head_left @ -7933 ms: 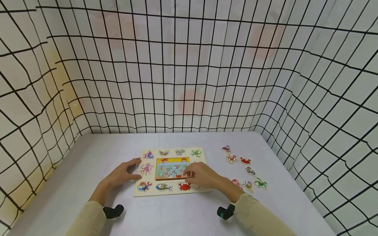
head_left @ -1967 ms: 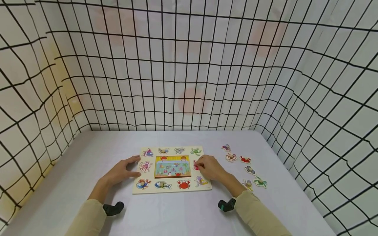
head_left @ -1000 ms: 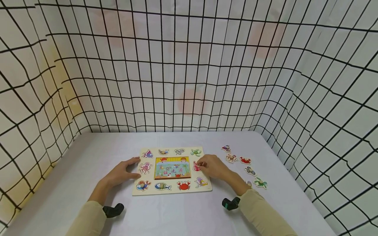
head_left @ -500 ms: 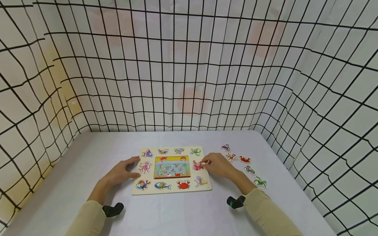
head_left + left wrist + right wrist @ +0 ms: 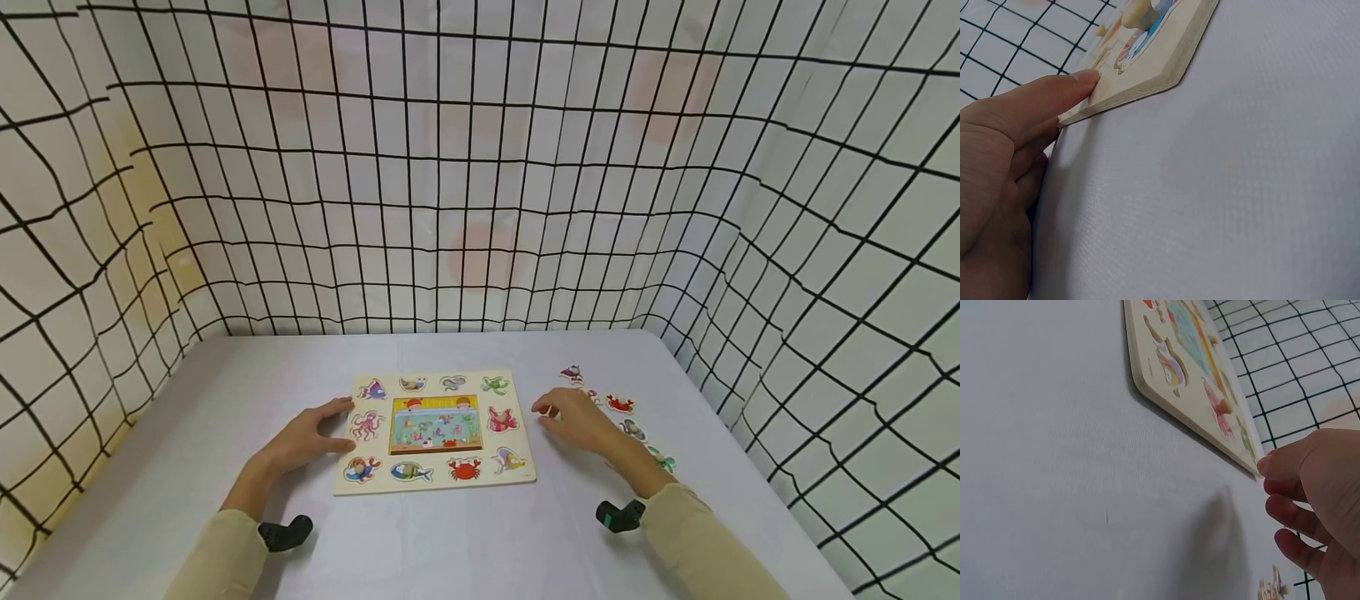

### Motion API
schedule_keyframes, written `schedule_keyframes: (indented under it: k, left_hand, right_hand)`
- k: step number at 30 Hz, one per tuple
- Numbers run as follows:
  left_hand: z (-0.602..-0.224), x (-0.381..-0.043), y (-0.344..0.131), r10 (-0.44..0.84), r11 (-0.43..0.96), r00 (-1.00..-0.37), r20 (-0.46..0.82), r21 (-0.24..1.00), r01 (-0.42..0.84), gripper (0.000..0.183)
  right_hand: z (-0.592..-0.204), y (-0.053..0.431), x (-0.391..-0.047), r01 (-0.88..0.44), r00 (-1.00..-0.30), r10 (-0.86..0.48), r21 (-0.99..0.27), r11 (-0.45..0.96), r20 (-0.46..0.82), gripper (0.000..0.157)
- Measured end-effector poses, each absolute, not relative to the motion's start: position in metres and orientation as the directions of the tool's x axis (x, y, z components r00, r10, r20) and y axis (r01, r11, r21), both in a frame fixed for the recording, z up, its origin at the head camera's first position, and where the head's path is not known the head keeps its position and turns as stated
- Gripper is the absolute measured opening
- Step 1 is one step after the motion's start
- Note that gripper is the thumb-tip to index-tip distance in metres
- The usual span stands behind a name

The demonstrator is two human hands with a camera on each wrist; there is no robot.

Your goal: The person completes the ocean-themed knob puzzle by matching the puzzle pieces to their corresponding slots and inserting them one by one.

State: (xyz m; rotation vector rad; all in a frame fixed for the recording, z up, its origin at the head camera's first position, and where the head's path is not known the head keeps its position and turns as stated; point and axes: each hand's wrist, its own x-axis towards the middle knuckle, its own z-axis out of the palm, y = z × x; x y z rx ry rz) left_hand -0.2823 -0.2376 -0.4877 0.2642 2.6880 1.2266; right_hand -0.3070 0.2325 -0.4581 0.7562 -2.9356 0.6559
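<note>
A pale wooden peg puzzle board (image 5: 442, 485) with sea-animal shapes lies mid-table. My left hand (image 5: 300, 439) rests at its left edge, fingers extended; in the left wrist view the thumb (image 5: 1063, 90) touches the rim. The pink piece (image 5: 502, 419) sits in the right-side recess, its knob visible in the right wrist view. Just off the board's right edge, my right hand (image 5: 581, 423) hovers with loosely bent fingers and nothing between them. A hermit crab piece (image 5: 362, 469) and a blue fish piece (image 5: 411, 472) sit along the board's near edge.
Right of the board lie loose pieces: a purple fish (image 5: 572, 374), a red crab (image 5: 620, 404), a grey piece (image 5: 632, 429) and a green turtle (image 5: 663, 459), partly under my right arm. An octopus piece (image 5: 593, 397) is mostly hidden. Black netting (image 5: 480, 225) encloses the table.
The pink piece, on the table earlier, now sits in the board's right recess. My right hand has let go of it and drawn back rightward. My left hand has stayed at the board's edge.
</note>
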Motion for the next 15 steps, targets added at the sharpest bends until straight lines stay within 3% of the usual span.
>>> schedule_keyframes:
  k: [8, 15]
  left_hand:
    - [-0.491, -0.284, -0.237, 0.228, 0.655, -0.969, -0.097, 0.751, 0.079, 0.084]
    - [-0.489, -0.284, -0.238, 0.223, 0.645, -0.97, -0.099, 0.761, 0.071, 0.085]
  right_hand:
    - [-0.463, 0.259, -0.302, -0.477, -0.879, -0.44, -0.383, 0.791, 0.186, 0.017]
    - [-0.459, 0.28, -0.294, -0.438, -0.898, -0.415, -0.42, 0.795, 0.15, 0.016]
